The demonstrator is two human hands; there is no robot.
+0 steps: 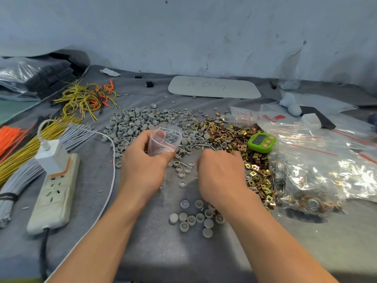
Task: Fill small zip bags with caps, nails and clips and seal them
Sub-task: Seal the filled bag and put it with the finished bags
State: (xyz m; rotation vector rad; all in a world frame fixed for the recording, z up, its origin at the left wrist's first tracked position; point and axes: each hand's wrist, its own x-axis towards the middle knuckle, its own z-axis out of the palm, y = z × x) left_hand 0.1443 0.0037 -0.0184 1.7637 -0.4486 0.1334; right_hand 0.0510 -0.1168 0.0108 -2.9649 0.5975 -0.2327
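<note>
Left hand (142, 160): fingers grasp small zip bag (163, 146), nails (170, 136) inside, left of green timer (261, 142). Right hand (221, 172) near timer, fingers curled under; cannot tell grasp.

Caps (140, 124) at 11, clips (230, 133) at 1, timer (262, 140) on clips. Full bags (318, 172) at 3, strip (54, 197) at 9, board (214, 87) at 12. Nails (169, 136) in zip bag (158, 149), centre.

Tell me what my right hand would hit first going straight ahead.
Probably the loose nails just beyond the right hand, with the gold clips behind them; its fingertips are hidden, so depth is unclear.
</note>
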